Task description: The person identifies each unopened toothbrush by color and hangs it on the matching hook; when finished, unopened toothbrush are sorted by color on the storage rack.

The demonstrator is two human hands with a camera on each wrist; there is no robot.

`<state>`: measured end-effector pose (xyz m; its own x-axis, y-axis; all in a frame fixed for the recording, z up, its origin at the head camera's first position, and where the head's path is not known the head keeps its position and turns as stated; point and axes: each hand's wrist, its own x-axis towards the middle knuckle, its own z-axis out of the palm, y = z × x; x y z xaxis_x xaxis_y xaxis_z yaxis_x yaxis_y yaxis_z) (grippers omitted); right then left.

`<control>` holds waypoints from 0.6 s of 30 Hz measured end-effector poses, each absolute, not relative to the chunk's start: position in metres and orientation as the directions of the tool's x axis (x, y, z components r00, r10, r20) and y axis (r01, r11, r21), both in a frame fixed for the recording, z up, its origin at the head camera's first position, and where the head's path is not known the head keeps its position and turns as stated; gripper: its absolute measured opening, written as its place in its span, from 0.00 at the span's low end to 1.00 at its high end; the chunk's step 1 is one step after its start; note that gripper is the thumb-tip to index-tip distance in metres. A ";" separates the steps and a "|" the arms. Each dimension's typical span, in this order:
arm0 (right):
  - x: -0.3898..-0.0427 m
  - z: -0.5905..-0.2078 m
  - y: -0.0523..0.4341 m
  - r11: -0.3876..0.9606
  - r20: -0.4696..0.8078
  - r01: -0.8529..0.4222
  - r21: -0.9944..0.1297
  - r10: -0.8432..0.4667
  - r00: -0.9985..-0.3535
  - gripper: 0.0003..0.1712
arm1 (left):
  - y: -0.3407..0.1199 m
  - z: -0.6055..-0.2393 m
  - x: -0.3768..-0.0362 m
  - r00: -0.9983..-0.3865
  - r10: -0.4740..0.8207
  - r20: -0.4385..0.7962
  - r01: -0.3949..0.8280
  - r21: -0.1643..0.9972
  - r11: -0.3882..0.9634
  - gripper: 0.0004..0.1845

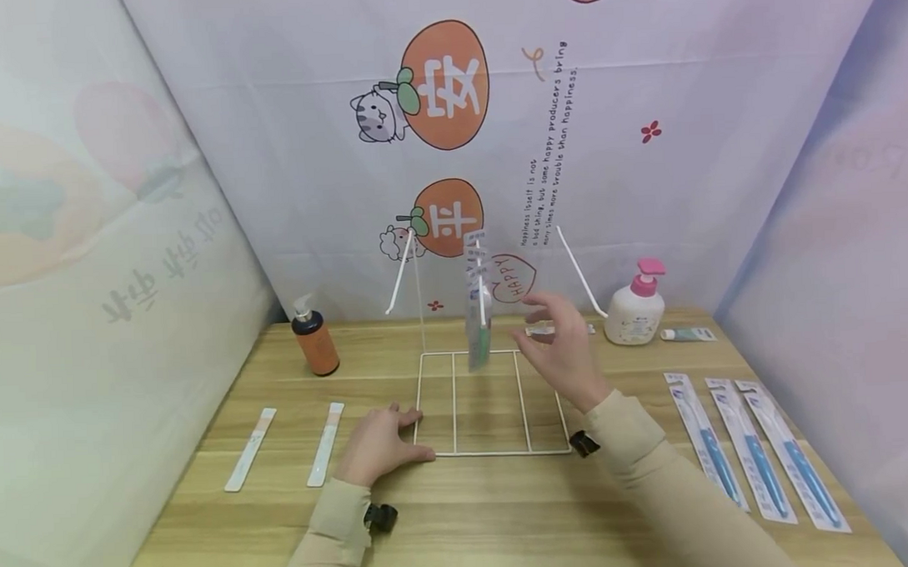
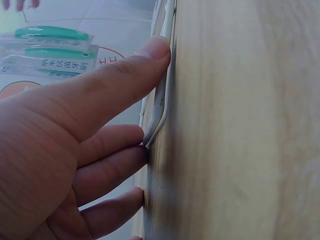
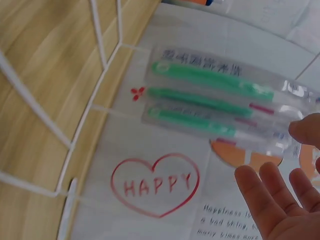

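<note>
At the front left corner of a white wire rack (image 1: 497,454), my left hand (image 1: 380,443) grips the base wire between thumb and fingers. The left wrist view shows the thumb (image 2: 155,48) on the wire. Several packaged green-handled toothbrushes (image 1: 479,316) hang in a row from the rack's middle hook, also visible as green toothbrushes (image 3: 210,82) in the right wrist view. Just right of these packs, my right hand (image 1: 565,346) is raised with thumb and fingers spread apart, holding nothing. Bare side hooks (image 1: 399,273) stick out left and right.
Two slim white packets (image 1: 326,445) lie left of the rack; an orange pump bottle (image 1: 317,342) stands behind them. On the right are a white pump bottle (image 1: 633,311), a small tube (image 1: 688,334) and three blue packaged toothbrushes (image 1: 753,452). Another tube (image 1: 538,331) lies behind the rack.
</note>
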<state>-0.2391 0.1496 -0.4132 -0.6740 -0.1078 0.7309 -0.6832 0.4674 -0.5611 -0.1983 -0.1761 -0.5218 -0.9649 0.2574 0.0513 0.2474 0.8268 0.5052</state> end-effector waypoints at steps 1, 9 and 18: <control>-0.239 -0.415 0.158 0.473 0.725 -0.677 -0.563 -0.111 -0.680 0.35 | -0.176 -0.522 -0.198 -0.965 0.256 0.051 0.246 0.506 0.827 0.42; -0.234 -0.429 0.250 0.578 0.562 -0.526 -0.624 -0.136 -0.816 0.38 | -0.176 -0.520 -0.199 -0.964 0.257 0.061 0.252 0.507 0.825 0.42; -0.221 -0.444 0.369 0.747 0.283 -0.277 -0.605 -0.123 -0.951 0.47 | -0.176 -0.522 -0.197 -0.964 0.257 0.059 0.251 0.511 0.822 0.42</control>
<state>-0.2208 0.3686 -0.4437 -0.9510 -0.1235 0.2834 -0.2771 0.7468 -0.6046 -0.1974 -0.1757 -0.5218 -0.9645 0.2575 0.0594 0.2510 0.8222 0.5108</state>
